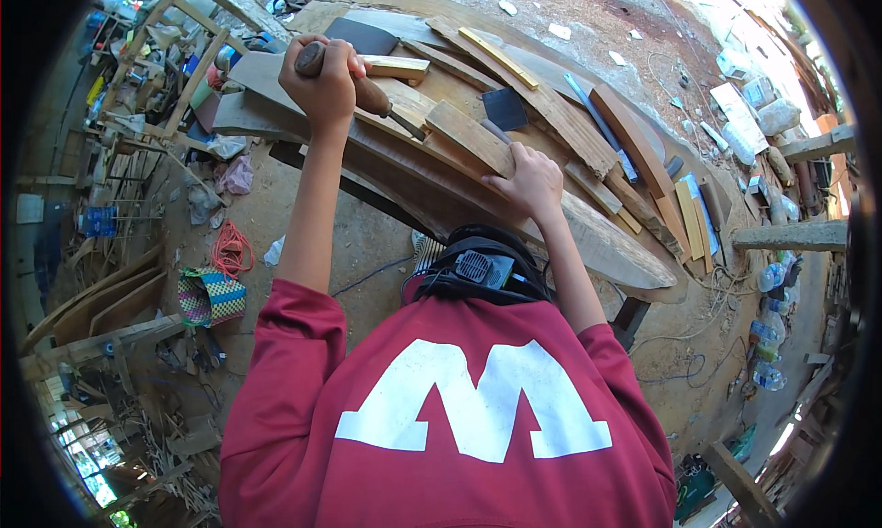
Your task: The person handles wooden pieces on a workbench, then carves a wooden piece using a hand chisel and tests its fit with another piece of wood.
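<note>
My left hand (pixel 320 85) is wrapped round the brown wooden handle of a chisel (pixel 372 97). Its rounded butt end sticks out above my fist. The dark metal blade slants down to the right, its tip at or beside the near end of a pale wooden block (pixel 464 135); whether it touches is not clear. My right hand (pixel 533 179) grips the block's right end, with the thumb on the near side and the fingers partly hidden. Under the block lies a thick plank workbench (pixel 606 243). Another short wooden piece (pixel 397 67) rests just beyond my left hand.
Long boards (pixel 542 101), a reddish-brown beam (pixel 629 137), a blue-edged strip (pixel 593 114) and a dark square plate (pixel 505 108) crowd the bench. A woven bag (pixel 213 296) and orange cord (pixel 231 249) lie on the floor at left. Plastic bottles (pixel 770 330) line the right.
</note>
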The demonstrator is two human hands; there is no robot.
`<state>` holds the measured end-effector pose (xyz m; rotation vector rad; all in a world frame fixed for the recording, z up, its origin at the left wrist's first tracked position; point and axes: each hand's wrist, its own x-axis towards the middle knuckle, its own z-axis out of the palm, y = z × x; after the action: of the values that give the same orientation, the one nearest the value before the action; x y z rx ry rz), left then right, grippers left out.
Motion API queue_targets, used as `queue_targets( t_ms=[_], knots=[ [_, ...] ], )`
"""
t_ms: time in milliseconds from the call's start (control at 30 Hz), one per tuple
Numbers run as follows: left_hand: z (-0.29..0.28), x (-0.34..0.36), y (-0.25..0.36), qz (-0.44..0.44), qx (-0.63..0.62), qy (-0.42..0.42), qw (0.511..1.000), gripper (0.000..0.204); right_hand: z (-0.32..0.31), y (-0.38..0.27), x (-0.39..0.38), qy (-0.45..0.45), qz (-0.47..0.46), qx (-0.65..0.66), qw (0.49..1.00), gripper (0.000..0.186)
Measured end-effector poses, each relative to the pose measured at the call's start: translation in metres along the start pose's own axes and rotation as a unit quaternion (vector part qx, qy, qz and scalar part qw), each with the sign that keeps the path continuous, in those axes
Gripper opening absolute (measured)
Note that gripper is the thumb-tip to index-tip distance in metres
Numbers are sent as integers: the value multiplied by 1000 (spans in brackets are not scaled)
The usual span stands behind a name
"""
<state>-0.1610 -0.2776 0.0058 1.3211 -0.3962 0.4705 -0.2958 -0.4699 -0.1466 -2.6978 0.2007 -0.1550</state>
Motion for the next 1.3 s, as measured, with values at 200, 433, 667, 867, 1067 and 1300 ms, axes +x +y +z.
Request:
queue_targets(
  t_ms=[200,433,667,867,1067,1300],
  knots=[
    [1,-1,0,-5,4,-2,1000,10,-1,0,0,-5,1,3,1000,59],
    [2,0,-1,6,5,-6,1000,10,0,1,-1,7,-4,1,1000,59],
    [3,-1,-2,10,20,-11,1000,8,-1,-1,0,15,-5,6,1000,59],
    [3,-2,-3,7,6,-15,1000,8,0,1,-1,22,-12,13,1000,59],
    [9,-19,1,24,14,-42,999,11,-2,-3,-1,30,-12,12,999,58],
    [15,-23,-1,48,117,-65,990,11,-3,-4,0,8,-10,4,1000,57]
  ],
)
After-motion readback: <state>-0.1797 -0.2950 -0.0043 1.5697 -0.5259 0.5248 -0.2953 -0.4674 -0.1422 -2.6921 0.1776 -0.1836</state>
